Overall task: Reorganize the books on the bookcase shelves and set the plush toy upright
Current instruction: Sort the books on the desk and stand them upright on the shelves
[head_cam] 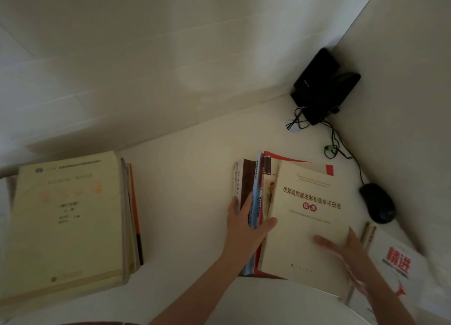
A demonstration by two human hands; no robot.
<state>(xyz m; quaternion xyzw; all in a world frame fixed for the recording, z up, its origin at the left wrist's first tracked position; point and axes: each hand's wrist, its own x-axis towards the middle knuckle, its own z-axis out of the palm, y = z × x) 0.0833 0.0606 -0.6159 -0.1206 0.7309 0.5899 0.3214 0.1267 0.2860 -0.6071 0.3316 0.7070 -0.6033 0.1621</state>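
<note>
1. Yellow stack (66, 214): books lying flat at 9 o'clock of the view, with a large yellow-covered volume on top. Thinner volumes, one with an orange edge, show along its right side.
2. Tabletop (185, 190): white surface carrying all items, with a bare stretch between the two groups of books.
3. Left hand (246, 224): at 5 o'clock of the view, grasping the middle bundle. Its fingers curl over the bundle's left side and its thumb presses the cover of the cream book.
4. Middle bundle (255, 192): several thin books packed together, with brown, blue and red edges showing, just left of and partly under the cream book.
5. Cream book (305, 214): lies uppermost, tilted, with a dark red title.
6. Right hand (349, 249): blurred, released, fingers straight and laid flat on the cream book's lower right corner.
7. White book (395, 263): at 4 o'clock of the cream book, with bold red characters, just beside the right hand.
8. Mouse (377, 202): black, at 3 o'clock of the cream book, apart from it.
9. Black box (322, 85): stands in the corner at 1 o'clock, with cables (341, 149) trailing from it toward the mouse.
</note>
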